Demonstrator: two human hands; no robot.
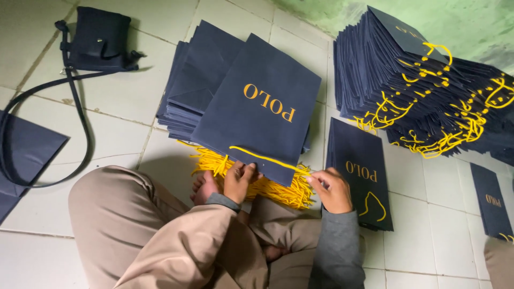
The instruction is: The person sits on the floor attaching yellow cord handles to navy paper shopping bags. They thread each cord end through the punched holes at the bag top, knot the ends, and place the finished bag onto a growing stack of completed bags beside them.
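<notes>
A navy paper bag with gold lettering lies flat on top of a pile of like bags on the tiled floor. A yellow cord stretches across its near edge. My left hand pinches the cord's left end at the bag's edge. My right hand grips the cord's right end at the bag's corner. Under the bag's near edge lies a bundle of yellow cords. I sit cross-legged in tan trousers, one bare foot beside my left hand.
A finished navy bag with a yellow handle lies right of my right hand. A tall heap of corded bags fills the far right. Another bag lies at the right edge. A dark shoulder bag with strap sits far left.
</notes>
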